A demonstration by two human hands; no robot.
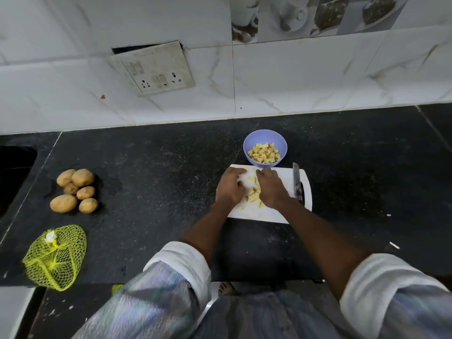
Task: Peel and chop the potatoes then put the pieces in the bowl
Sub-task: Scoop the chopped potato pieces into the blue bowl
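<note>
Right now the left hand [230, 188] and the right hand [271, 189] are both down on the white plastic cutting board [269, 214], side by side with a small gap between them. Both hands are cupped, with the fingers bent in toward each other around a little pile of yellow chopped potato pieces [253, 193]. The pieces sit between the 2 hands, and the hands seem to touch them on each side. A few pieces lie loose near the close edge of the board.

Just to the right of the right hand, a knife with a silver blade [296, 179] lies flat on the board. No hand holds it. Its tip points away toward the wall, and its dark handle end is partly hidden behind the right wrist.

Just past the far edge of the board stands a small round light purple bowl [252, 140]. It already has a heap of chopped potato chunks [264, 154] inside.

The board and the bowl sit on a black speckled stone counter [146, 167]. Well away on the left, 6 whole brown potatoes [73, 190] with their skin on lie bunched together. Nearer the front edge on the left lies a yellow net bag [56, 258]. Behind the counter is a white tiled wall with a switch and socket plate [154, 69].
</note>
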